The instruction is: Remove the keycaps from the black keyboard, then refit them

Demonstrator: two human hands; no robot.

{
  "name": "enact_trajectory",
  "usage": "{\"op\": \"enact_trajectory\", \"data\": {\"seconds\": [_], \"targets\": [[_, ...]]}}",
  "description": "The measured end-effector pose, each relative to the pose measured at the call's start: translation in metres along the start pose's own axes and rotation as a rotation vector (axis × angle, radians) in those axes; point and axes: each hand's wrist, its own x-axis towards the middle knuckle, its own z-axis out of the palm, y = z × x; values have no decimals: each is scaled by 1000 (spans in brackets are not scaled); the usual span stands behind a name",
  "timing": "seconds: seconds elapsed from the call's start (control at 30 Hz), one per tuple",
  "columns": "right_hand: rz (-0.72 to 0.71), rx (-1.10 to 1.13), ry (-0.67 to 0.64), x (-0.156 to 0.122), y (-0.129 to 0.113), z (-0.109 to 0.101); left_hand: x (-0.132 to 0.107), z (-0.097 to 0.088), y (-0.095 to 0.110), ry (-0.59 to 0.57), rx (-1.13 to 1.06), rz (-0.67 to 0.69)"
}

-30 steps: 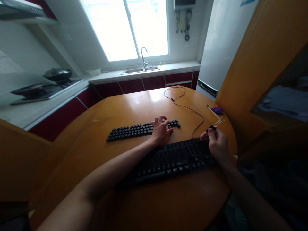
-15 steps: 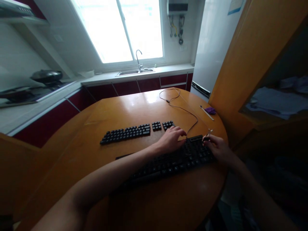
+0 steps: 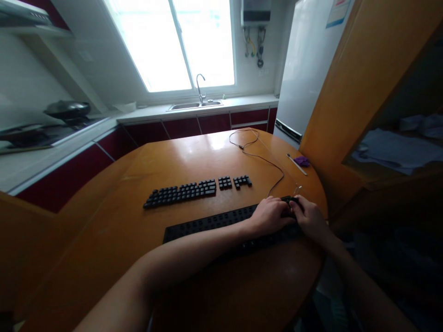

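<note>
A black keyboard [image 3: 211, 223] lies across the near part of the wooden table, its upper rows showing bare key sockets where caps are off. My right hand [image 3: 309, 219] is closed at the keyboard's right end, pinching the dark handle of what looks like a wire keycap puller [image 3: 297, 188], its thin wire ends pointing up and away. My left hand [image 3: 272, 214] rests over the right part of the keyboard, fingers curled in against the right hand; what they pinch is hidden. Behind the keyboard, removed keycaps [image 3: 183, 192] stand in rows, with smaller groups [image 3: 224, 182] to their right.
A cable [image 3: 263, 159] runs from the keyboard towards the table's [image 3: 180, 157] far edge. A thin white stick with a dark tip [image 3: 296, 164] and a purple cloth [image 3: 302, 161] lie at the right. Wooden shelving [image 3: 332, 120] stands close to that side.
My left hand has moved right, from above the keyboard's back edge to meet my right hand. The small right keycap group and the keyboard's left part are now uncovered.
</note>
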Motion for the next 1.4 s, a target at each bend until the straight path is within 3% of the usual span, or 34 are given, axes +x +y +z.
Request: {"op": "enact_trajectory", "data": {"seconds": [0.53, 0.73, 0.87, 1.0, 1.17, 1.27, 1.4], "targets": [[63, 7, 126, 3, -4, 6, -9, 12, 6, 105, -22, -83], [27, -34, 184, 1, -15, -1, -8, 4, 6, 161, -72, -78], [110, -114, 209, 2, -26, -4, -5, -10, 7, 213, -52, -62], [145, -36, 172, 5, -35, -2, -10, -25, 10, 196, 125, 4], [82, 36, 280, 9, -42, 4, -23, -39, 3, 200, 395, 179], [87, 81, 277, 9, -46, 9, -28, -43, -7, 197, 424, 271], [125, 139, 225, 7, -50, 20, -34, -45, -20, 173, 384, 275]]}}
